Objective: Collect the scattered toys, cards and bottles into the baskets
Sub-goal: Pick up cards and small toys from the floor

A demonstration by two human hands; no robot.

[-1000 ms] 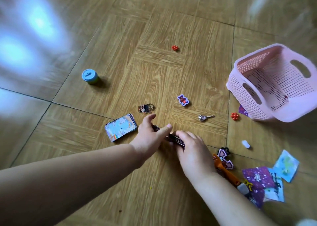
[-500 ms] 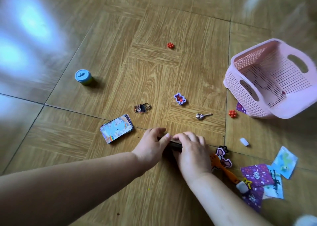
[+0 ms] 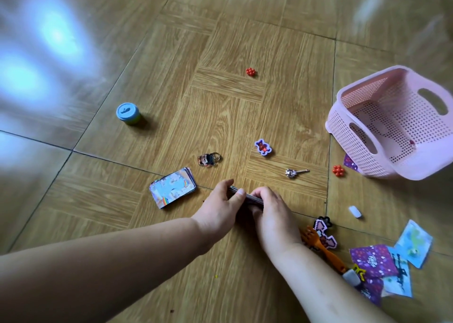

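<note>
Left hand [image 3: 220, 206] and right hand [image 3: 273, 216] pinch a dark stack of cards [image 3: 246, 195] between curled fingers at the floor [image 3: 220, 107]. A rainbow card pile [image 3: 172, 188] lies just left of the fingers, the pink basket [image 3: 348, 151] well right.

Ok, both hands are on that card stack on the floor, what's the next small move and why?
Probably lift the card stack clear of the floor. The left hand and right hand grip it from both ends, and the pink basket sits apart to the right, so the stack must rise before travelling.
</note>
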